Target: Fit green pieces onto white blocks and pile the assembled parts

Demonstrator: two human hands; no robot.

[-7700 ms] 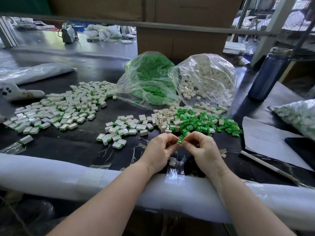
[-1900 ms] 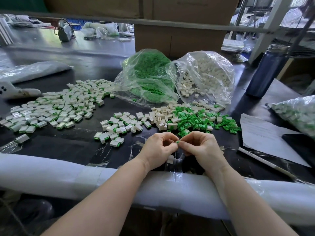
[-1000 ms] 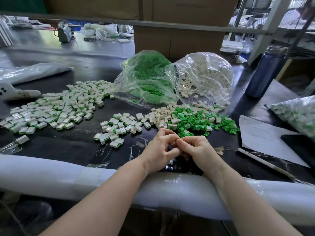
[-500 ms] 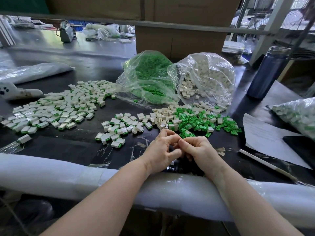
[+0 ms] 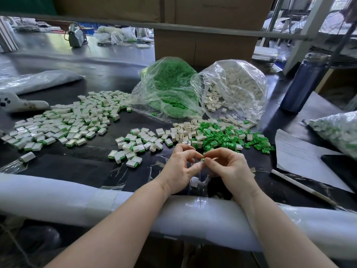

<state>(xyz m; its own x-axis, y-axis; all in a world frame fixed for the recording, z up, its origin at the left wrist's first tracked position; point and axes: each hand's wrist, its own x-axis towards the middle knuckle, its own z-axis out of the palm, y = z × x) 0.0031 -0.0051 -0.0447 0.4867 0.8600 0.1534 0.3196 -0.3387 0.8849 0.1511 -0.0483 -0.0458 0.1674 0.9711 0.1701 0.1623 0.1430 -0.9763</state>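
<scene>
While both hands meet over the near edge of the dark table (image 5: pixel 119 74), the fitting step looks to be in hand: the left hand (image 5: pixel 178 171) and the right hand (image 5: pixel 229 167) have thumbs and forefingers curled tip to tip, pinching a small green piece (image 5: pixel 202 159) between them. Whether a white block is held there too I cannot tell; the fingers hide it. One loose white block (image 5: pixel 194 181) lies on the table just under the hands.

Next, I'd judge, the piece must be lined up squarely and pressed home, then the finished part dropped on a pile.

Biggest around them is the padded white roll (image 5: pixel 77 198) along the table edge, under both forearms. Behind sit two open clear bags, one of green pieces (image 5: pixel 170 88) and one of white blocks (image 5: pixel 237 88), touching side by side. The large pile of finished parts (image 5: pixel 63 124) spreads to the left, and a smaller pile (image 5: pixel 135 146) lies just left of the hands. Loose green pieces (image 5: pixel 222 138) mixed with white blocks (image 5: pixel 183 132) lie just beyond the fingers. A blue bottle (image 5: pixel 303 84) and paper sheet (image 5: pixel 301 157) stand well right. Nothing blocks the reach; crumpled clear film (image 5: pixel 135 171) near the hands could snag.
</scene>
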